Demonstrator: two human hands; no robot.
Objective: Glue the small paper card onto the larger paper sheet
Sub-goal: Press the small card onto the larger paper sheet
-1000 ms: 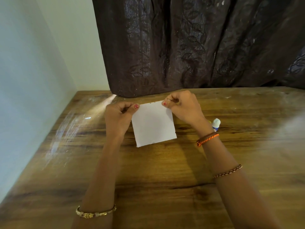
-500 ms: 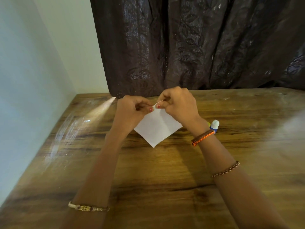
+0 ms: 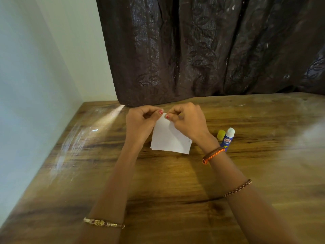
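A white, roughly square piece of paper (image 3: 169,138) hung tilted above the wooden table, pinched at its upper corner, its lower edge close to the tabletop. Whether it was the card or the sheet could not be told. Just right of it stood a blue, white-tipped glue stick (image 3: 228,139), uncapped, its yellow cap (image 3: 220,134) beside it

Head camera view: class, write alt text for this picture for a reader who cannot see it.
Two bare hands, left hand and right hand, pinch the top edge of a white paper above a wooden table. An uncapped glue stick stands right of the paper beside its yellow cap, before a dark curtain.
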